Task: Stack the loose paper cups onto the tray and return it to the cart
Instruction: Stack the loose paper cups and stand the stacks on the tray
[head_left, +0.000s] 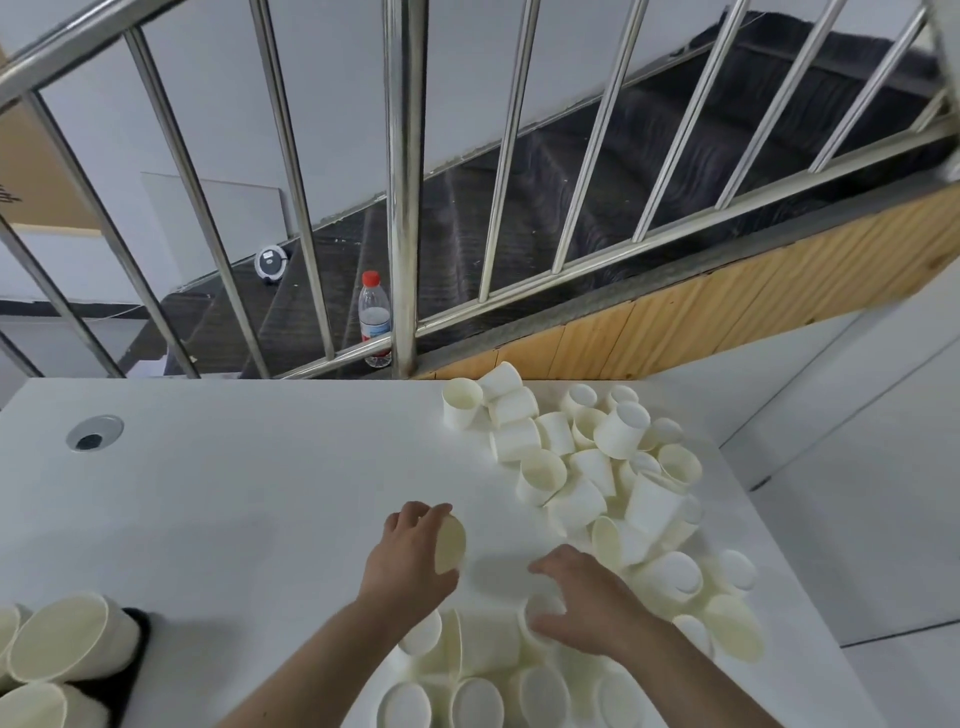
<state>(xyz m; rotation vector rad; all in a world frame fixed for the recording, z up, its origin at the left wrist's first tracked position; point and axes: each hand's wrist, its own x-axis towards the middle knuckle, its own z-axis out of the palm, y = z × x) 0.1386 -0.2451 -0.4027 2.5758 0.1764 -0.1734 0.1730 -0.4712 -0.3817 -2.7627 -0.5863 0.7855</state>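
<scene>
Many loose white paper cups (587, 467) lie scattered over the right side of a white table (234, 493), more of them near the front edge (478, 691). My left hand (410, 556) holds one cup (449, 543) on its side, mouth facing right. My right hand (587, 608) reaches over the pile, fingers spread and curling onto a cup (540, 613) below it. At the bottom left, stacked cups (67, 639) lie on a dark tray (130, 670). No cart is in view.
A steel stair railing (402, 182) runs behind the table, with dark stairs beyond. A water bottle (375, 317) stands just behind the table's far edge. A round cable port (94, 432) sits in the table's left part.
</scene>
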